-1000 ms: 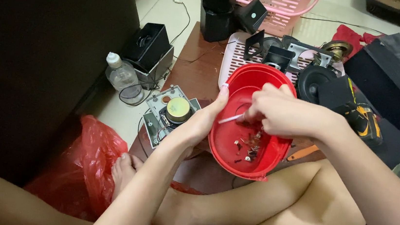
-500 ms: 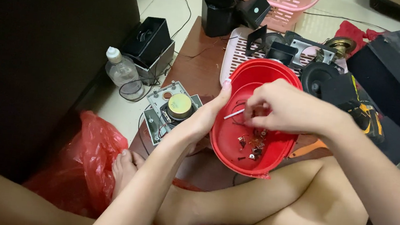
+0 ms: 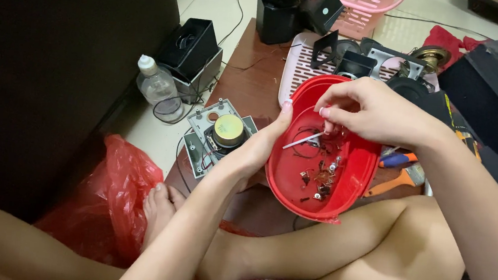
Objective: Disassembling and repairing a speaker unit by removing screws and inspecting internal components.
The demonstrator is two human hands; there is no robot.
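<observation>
Hands at a red bowl (image 3: 294,181) of small metal parts (image 3: 321,172).
The oval, glossy bowl tilts over the knee; the left hand (image 3: 258,147) grips its rim at 9 o'clock, fingers wrapped. The right hand (image 3: 373,112), at 12 o'clock, pinches a thin white stick (image 3: 304,140) between closed fingertips. A speaker (image 3: 225,133) lies at 9 o'clock.

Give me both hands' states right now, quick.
Left hand: closed on the rim of the red bowl, tilting it.
Right hand: fingers pinched on a thin white stick over the bowl.
</observation>
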